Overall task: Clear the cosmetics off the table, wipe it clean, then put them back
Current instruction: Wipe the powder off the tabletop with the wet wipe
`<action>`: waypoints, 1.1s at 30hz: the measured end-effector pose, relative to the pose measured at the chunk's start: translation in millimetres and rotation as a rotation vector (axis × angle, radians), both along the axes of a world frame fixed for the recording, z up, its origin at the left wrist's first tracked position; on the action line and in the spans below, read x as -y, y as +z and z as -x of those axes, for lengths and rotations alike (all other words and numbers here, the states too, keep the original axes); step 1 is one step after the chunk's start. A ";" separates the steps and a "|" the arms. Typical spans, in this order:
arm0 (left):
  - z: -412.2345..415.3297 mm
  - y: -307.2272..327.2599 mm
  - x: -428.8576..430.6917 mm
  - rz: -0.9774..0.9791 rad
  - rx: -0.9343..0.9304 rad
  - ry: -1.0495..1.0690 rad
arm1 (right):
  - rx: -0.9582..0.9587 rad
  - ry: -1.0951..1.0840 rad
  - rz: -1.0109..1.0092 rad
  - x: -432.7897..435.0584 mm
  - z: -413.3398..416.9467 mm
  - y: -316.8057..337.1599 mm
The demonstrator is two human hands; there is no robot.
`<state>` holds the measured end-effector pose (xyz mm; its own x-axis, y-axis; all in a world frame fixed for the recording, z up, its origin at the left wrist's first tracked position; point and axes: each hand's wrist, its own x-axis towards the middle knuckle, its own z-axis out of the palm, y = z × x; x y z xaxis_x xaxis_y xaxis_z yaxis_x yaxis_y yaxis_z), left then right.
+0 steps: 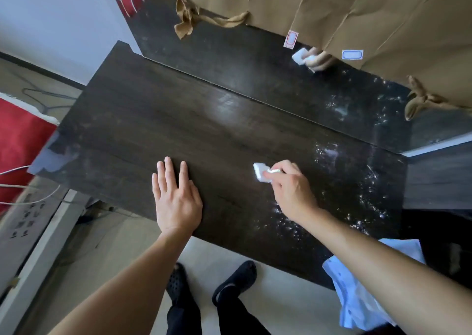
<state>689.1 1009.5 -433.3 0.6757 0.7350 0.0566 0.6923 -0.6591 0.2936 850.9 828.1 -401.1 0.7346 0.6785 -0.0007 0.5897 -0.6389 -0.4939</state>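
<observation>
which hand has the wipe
The right hand pinches the white wipe against the table. The left hand lies flat on the table, fingers straight, holding nothing.

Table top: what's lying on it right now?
A left hand rests flat on the table; the right hand grips a white wipe on it. White specks dot its right side. What's beneath the hands is hidden.

Cannot tell the material of the white pad point(260, 173), half covered by the pinching fingers of the right hand point(291, 189). Cannot read the red-edged label point(290, 39) or the blue-edged label point(352, 54) on the brown paper point(383, 15): too small. Cannot see all of the blue-white bag point(357, 296) behind the right forearm point(383, 265).
</observation>
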 end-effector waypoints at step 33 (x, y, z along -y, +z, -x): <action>-0.7 2.4 -0.5 0.004 0.022 0.000 | -0.085 0.192 0.051 27.4 17.6 22.7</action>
